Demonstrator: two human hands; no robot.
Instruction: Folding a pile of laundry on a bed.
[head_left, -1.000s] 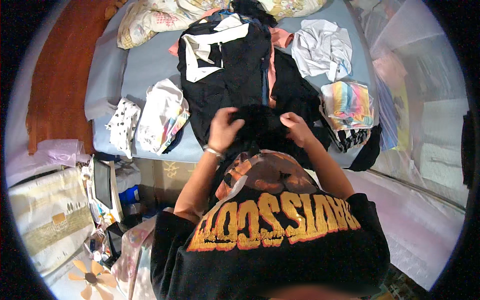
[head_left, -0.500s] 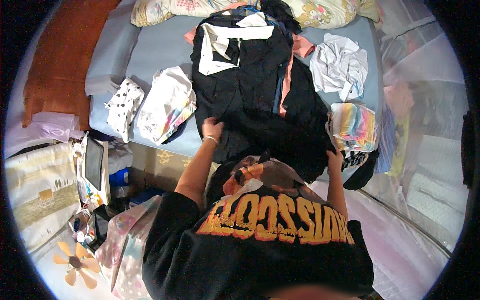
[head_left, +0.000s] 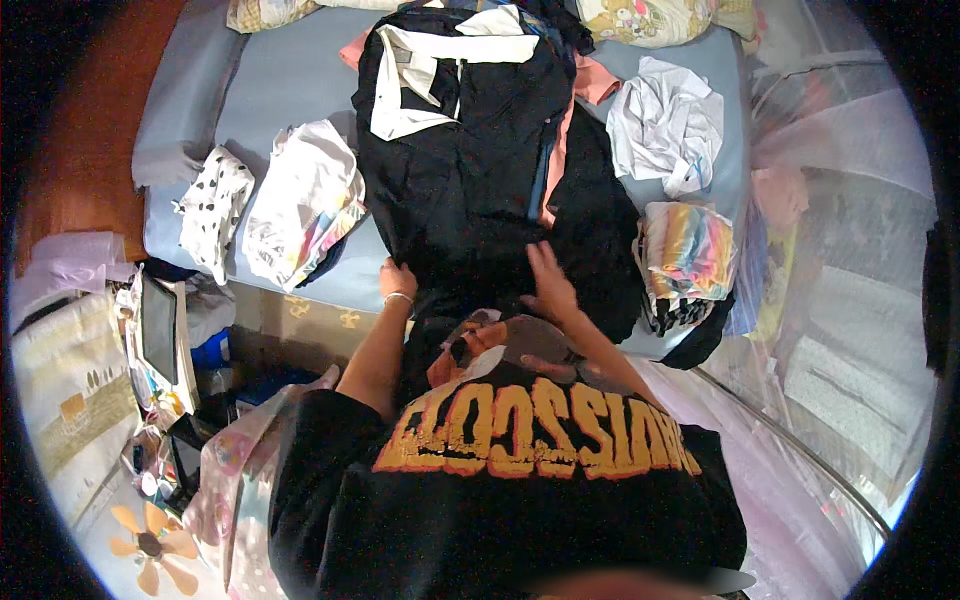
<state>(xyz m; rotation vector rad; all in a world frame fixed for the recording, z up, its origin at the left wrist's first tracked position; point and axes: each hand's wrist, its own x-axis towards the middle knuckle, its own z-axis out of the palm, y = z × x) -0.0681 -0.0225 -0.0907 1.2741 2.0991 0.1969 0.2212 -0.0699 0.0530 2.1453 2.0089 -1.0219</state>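
A large black garment (head_left: 460, 180) with white trim at its far end lies spread down the middle of the bed, its near end reaching toward me. At its near left edge my left hand (head_left: 398, 282) is closed on the cloth. My right hand (head_left: 552, 285) rests on the near part of the black cloth, fingers stretched out and slightly blurred. Under and beside the garment, salmon-pink cloth (head_left: 597, 80) and more black cloth (head_left: 595, 190) show on the right.
On the blue bed (head_left: 270, 80), a spotted white garment (head_left: 216, 205) and folded white clothes (head_left: 305, 195) lie left. A crumpled white shirt (head_left: 668, 120) and a rainbow-coloured folded stack (head_left: 690, 245) lie right. A fan (head_left: 150, 543) stands lower left; a sheer net (head_left: 830, 200) hangs right.
My right hand has left the black cloth's right edge and moved left to its middle. My left hand has shifted slightly down and left along the near left edge.
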